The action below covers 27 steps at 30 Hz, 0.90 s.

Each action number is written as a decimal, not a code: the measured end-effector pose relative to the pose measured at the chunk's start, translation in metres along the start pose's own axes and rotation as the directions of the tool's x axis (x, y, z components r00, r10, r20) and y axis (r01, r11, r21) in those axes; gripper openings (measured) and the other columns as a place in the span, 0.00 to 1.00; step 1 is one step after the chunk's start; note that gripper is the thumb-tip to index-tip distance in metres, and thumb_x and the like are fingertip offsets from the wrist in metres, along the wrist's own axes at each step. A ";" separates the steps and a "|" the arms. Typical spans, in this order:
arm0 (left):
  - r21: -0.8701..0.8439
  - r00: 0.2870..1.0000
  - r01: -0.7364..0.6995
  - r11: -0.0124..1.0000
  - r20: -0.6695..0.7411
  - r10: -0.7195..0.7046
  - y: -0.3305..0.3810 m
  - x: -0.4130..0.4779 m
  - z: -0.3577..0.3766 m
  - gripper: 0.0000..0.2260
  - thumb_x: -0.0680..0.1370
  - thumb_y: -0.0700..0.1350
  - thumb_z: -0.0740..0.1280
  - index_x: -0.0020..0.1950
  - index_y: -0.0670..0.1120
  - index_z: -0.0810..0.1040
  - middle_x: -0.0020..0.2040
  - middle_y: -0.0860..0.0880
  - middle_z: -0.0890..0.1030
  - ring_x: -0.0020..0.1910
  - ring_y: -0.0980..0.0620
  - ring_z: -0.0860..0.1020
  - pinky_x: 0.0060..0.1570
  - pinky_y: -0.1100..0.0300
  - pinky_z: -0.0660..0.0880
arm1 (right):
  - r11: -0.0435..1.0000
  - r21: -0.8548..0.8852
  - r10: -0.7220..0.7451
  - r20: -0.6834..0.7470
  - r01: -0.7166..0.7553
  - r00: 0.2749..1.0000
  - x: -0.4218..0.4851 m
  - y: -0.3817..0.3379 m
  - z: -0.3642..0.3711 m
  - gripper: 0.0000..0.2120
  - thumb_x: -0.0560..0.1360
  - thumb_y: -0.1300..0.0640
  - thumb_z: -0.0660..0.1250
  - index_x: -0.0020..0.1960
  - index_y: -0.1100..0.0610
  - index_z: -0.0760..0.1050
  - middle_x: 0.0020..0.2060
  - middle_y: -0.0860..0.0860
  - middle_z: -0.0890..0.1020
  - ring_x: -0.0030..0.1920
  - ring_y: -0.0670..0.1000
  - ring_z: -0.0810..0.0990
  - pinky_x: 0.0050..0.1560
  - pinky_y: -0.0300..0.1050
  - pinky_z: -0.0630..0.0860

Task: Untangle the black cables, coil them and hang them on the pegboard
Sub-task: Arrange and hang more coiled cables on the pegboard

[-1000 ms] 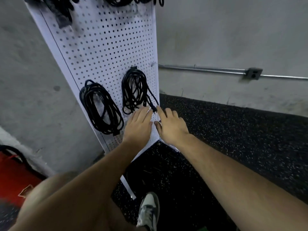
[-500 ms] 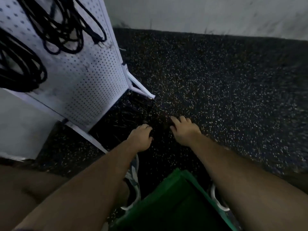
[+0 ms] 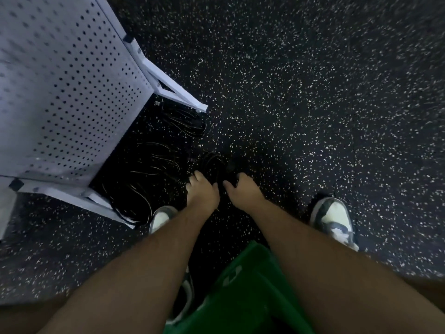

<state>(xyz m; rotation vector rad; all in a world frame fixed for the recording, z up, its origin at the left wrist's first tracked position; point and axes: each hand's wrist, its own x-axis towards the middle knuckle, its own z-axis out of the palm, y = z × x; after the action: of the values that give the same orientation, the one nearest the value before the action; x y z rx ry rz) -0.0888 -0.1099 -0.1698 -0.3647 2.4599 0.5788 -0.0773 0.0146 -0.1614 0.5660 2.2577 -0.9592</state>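
Two hands (image 3: pixel 203 194) (image 3: pixel 243 190), two shoes (image 3: pixel 162 218) (image 3: pixel 333 221), one pegboard (image 3: pixel 67 88) — cables (image 3: pixel 154 162) too tangled to count

A white metal pegboard panel (image 3: pixel 67 88), dotted with rows of dark holes, is seen far left. Glossy black cables (image 3: pixel 154 165) are laid on black rubber flooring (image 3: pixel 313 104) flecked white. White-and-grey sneakers (image 3: pixel 333 220) and green fabric (image 3: pixel 243 297) are shown near.
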 end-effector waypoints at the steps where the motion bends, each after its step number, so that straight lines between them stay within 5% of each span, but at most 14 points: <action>1: -0.022 1.000 0.017 1.000 -0.019 -0.017 0.000 0.005 0.002 0.30 0.85 0.49 0.61 0.80 0.36 0.54 0.77 0.37 0.59 0.75 0.37 0.62 0.70 0.47 0.64 | 0.997 0.080 0.021 -0.001 -0.020 1.000 0.006 -0.004 0.004 0.27 0.81 0.43 0.64 0.71 0.61 0.68 0.63 0.56 0.76 0.57 0.55 0.78 0.51 0.45 0.74; 5: -0.181 0.992 0.125 0.976 -0.012 -0.129 -0.002 0.019 0.003 0.25 0.83 0.44 0.64 0.76 0.38 0.59 0.75 0.39 0.65 0.73 0.39 0.66 0.69 0.48 0.67 | 0.950 0.277 0.147 -0.001 -0.141 0.989 0.024 -0.012 0.017 0.34 0.78 0.41 0.69 0.73 0.61 0.64 0.65 0.57 0.75 0.59 0.56 0.79 0.48 0.44 0.74; 8: -0.255 0.975 0.213 0.943 0.112 -0.190 -0.001 0.025 0.007 0.23 0.80 0.45 0.67 0.71 0.40 0.64 0.64 0.40 0.76 0.60 0.41 0.79 0.54 0.51 0.77 | 0.952 0.251 0.179 0.021 -0.178 0.984 0.030 -0.012 0.019 0.35 0.76 0.41 0.70 0.73 0.61 0.63 0.66 0.56 0.74 0.61 0.57 0.78 0.51 0.46 0.76; 11: -0.242 0.983 0.135 0.961 0.151 -0.100 0.006 0.019 0.015 0.14 0.82 0.46 0.64 0.65 0.40 0.71 0.58 0.43 0.80 0.50 0.46 0.80 0.46 0.55 0.75 | 0.957 0.217 0.187 0.046 -0.192 0.981 0.027 -0.008 0.016 0.30 0.78 0.45 0.69 0.71 0.62 0.66 0.64 0.56 0.75 0.62 0.58 0.78 0.55 0.46 0.75; 16: -0.494 0.992 0.055 0.868 0.130 0.010 0.021 0.000 0.008 0.06 0.83 0.46 0.62 0.60 0.47 0.74 0.55 0.45 0.80 0.50 0.49 0.79 0.52 0.53 0.78 | 0.924 0.310 0.205 0.090 -0.223 0.975 0.013 0.002 -0.004 0.19 0.84 0.54 0.58 0.68 0.66 0.71 0.62 0.62 0.77 0.61 0.61 0.77 0.59 0.50 0.74; 19: -0.579 0.992 0.018 0.815 0.115 0.059 0.035 -0.013 -0.015 0.03 0.84 0.46 0.62 0.56 0.50 0.74 0.51 0.49 0.80 0.47 0.52 0.79 0.49 0.54 0.79 | 0.883 0.456 0.115 0.018 -0.111 0.993 -0.005 -0.007 -0.027 0.13 0.83 0.57 0.59 0.62 0.63 0.74 0.47 0.52 0.79 0.44 0.49 0.78 0.41 0.40 0.73; 23: -0.657 0.992 -0.081 0.750 0.022 0.126 0.060 -0.031 -0.064 0.06 0.85 0.48 0.62 0.54 0.48 0.76 0.48 0.49 0.82 0.48 0.49 0.81 0.50 0.53 0.79 | 0.819 0.569 -0.030 -0.087 0.075 0.996 -0.032 -0.040 -0.068 0.10 0.83 0.57 0.61 0.60 0.59 0.75 0.49 0.52 0.82 0.49 0.51 0.81 0.51 0.43 0.74; 27: -0.736 0.978 -0.190 0.650 -0.087 0.188 0.097 -0.064 -0.134 0.06 0.85 0.45 0.63 0.49 0.46 0.75 0.36 0.51 0.77 0.37 0.53 0.76 0.40 0.61 0.73 | 0.785 0.555 -0.209 -0.183 0.276 0.961 -0.073 -0.093 -0.123 0.09 0.84 0.58 0.58 0.62 0.58 0.72 0.53 0.53 0.81 0.54 0.52 0.80 0.56 0.48 0.77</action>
<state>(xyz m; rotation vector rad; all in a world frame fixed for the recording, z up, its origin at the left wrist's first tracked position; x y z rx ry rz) -0.1384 -0.0816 -0.0020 -0.4117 2.1551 1.6937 -0.1244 0.0365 0.0010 0.5957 2.1489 -1.8218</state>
